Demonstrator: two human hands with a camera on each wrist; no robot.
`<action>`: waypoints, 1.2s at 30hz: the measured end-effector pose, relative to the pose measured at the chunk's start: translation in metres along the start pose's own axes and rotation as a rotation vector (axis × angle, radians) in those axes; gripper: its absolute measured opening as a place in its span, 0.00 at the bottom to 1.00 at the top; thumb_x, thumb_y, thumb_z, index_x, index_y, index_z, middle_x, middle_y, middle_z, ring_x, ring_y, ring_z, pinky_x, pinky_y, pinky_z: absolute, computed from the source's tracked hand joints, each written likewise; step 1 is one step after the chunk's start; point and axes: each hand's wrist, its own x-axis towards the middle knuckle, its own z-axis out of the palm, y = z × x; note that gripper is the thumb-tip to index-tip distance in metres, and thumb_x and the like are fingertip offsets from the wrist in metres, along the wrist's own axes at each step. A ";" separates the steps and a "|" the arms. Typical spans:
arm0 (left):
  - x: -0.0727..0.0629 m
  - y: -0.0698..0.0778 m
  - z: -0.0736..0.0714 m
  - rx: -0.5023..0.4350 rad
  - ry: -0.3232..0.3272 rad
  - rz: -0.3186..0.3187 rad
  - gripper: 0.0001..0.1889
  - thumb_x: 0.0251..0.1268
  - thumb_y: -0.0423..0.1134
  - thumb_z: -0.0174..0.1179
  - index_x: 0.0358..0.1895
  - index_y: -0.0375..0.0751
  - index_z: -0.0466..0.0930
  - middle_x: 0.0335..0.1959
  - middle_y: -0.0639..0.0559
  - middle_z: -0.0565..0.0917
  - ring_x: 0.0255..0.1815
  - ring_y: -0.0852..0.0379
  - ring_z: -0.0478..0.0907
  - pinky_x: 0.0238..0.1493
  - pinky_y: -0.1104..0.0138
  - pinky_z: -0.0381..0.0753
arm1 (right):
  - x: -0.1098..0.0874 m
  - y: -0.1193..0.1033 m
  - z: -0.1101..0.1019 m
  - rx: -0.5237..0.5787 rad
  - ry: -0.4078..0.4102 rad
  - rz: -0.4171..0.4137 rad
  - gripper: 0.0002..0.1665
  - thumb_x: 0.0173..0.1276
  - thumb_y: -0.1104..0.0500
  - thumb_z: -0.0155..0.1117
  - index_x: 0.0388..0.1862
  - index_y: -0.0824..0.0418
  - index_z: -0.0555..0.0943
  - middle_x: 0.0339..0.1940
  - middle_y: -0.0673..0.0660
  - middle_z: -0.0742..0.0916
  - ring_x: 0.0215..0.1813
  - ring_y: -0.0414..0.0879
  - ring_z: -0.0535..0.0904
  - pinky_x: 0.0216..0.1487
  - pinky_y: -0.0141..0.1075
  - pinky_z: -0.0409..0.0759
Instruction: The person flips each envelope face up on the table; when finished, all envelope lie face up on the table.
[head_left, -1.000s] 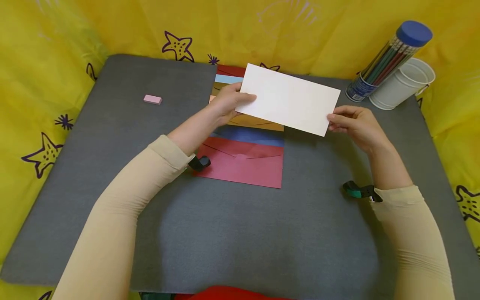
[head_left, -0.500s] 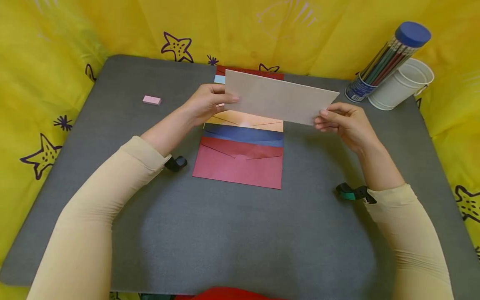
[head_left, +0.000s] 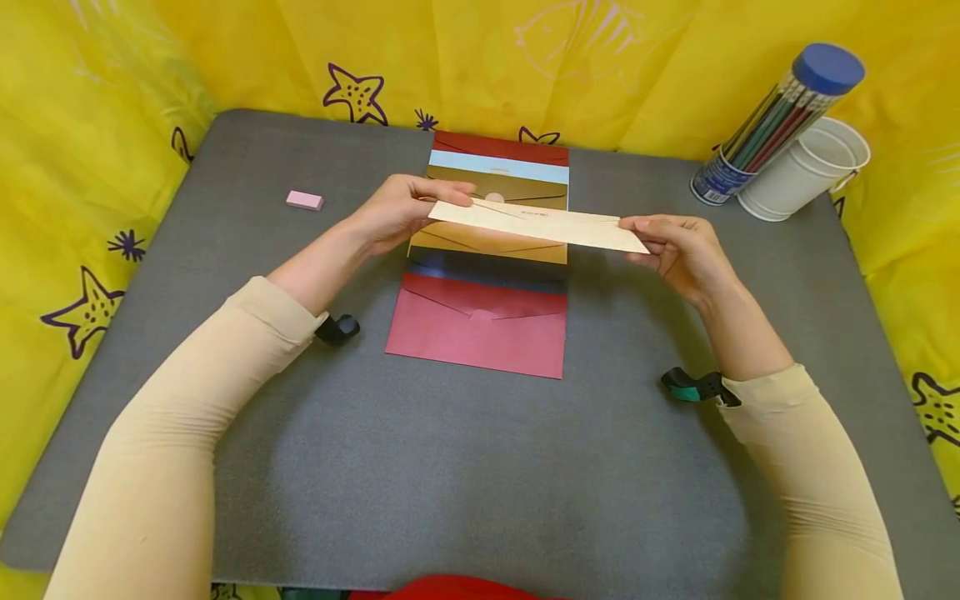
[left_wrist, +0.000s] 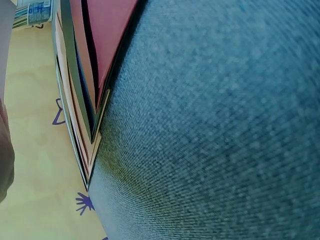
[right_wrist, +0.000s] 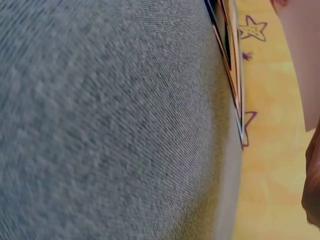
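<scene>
In the head view a cream envelope point(head_left: 536, 223) is held in the air, tipped so that its flap side shows as a narrow strip. My left hand point(head_left: 401, 212) pinches its left end between thumb and fingers. At the right end my right hand point(head_left: 678, 250) pinches the corner. Below lies an overlapping row of envelopes: dark red point(head_left: 517, 152) at the back, then light blue point(head_left: 502, 167), brown point(head_left: 457, 179), orange point(head_left: 487, 239), dark blue point(head_left: 487, 268) and pinkish red point(head_left: 480, 333) in front. The held envelope hides part of this row.
A pink eraser point(head_left: 304, 200) lies on the grey table point(head_left: 465, 467) at the left. At the back right a blue-lidded tube of pencils point(head_left: 776, 125) leans beside a white bucket point(head_left: 806, 167). A yellow patterned cloth point(head_left: 262, 50) hangs behind the table.
The envelope has tilted from its plain white face to a thin strip with the flap side showing. My left hand has moved left and regripped the end; my right hand has shifted slightly left.
</scene>
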 end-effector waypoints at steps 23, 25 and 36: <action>0.004 0.017 -0.016 0.331 0.077 -0.340 0.22 0.67 0.32 0.61 0.63 0.33 0.71 0.39 0.54 0.81 0.34 0.65 0.83 0.45 0.73 0.86 | 0.000 0.008 0.000 -0.447 -0.048 0.227 0.29 0.66 0.71 0.64 0.64 0.57 0.71 0.29 0.53 0.87 0.25 0.44 0.85 0.28 0.34 0.86; 0.003 0.023 -0.020 0.358 0.034 -0.388 0.22 0.66 0.32 0.62 0.61 0.30 0.72 0.37 0.54 0.82 0.33 0.64 0.84 0.46 0.70 0.86 | 0.000 0.007 0.002 -0.483 -0.067 0.232 0.21 0.67 0.68 0.64 0.58 0.57 0.75 0.28 0.52 0.88 0.24 0.44 0.86 0.28 0.34 0.86; -0.005 0.020 -0.041 0.658 -0.439 -0.589 0.04 0.63 0.33 0.66 0.39 0.37 0.84 0.29 0.52 0.89 0.31 0.61 0.88 0.35 0.73 0.86 | 0.000 0.015 0.021 -0.762 -0.228 0.342 0.08 0.69 0.60 0.65 0.41 0.65 0.81 0.26 0.52 0.89 0.27 0.43 0.86 0.35 0.38 0.88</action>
